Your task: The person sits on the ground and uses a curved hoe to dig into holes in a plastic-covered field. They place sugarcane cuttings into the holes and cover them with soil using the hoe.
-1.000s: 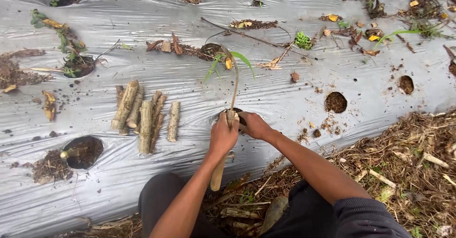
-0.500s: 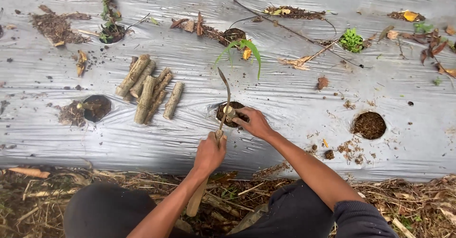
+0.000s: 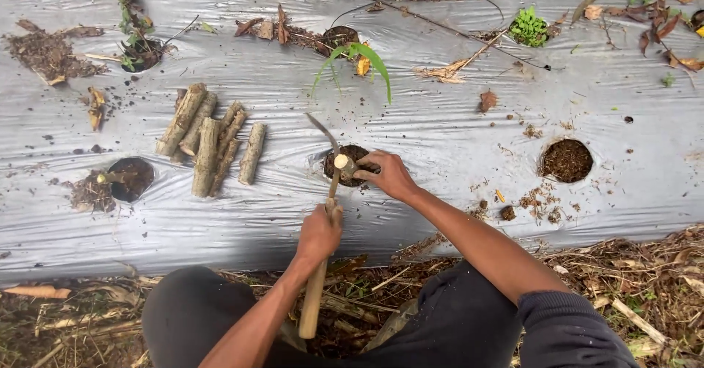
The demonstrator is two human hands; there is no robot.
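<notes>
Left hand [image 3: 320, 232] grips the sickle [image 3: 321, 214] handle. Right hand [image 3: 387, 173] seems to pinch the cutting [image 3: 342, 162], upright in the soil hole [image 3: 352, 166].

Single view, worn on the head, looking steeply down and forward over the knees onto the grey plastic sheet [image 3: 440, 126]. Close enough to fill the lower half with both forearms and dark trousers. Facing across the sheet: near edge along the straw-covered ground at the bottom, far side cut off at the top. Sheet reaching both side borders. Centred roughly on the soil-filled hole [image 3: 350, 164] just below mid-sheet. No second view, hence no overlap.
</notes>
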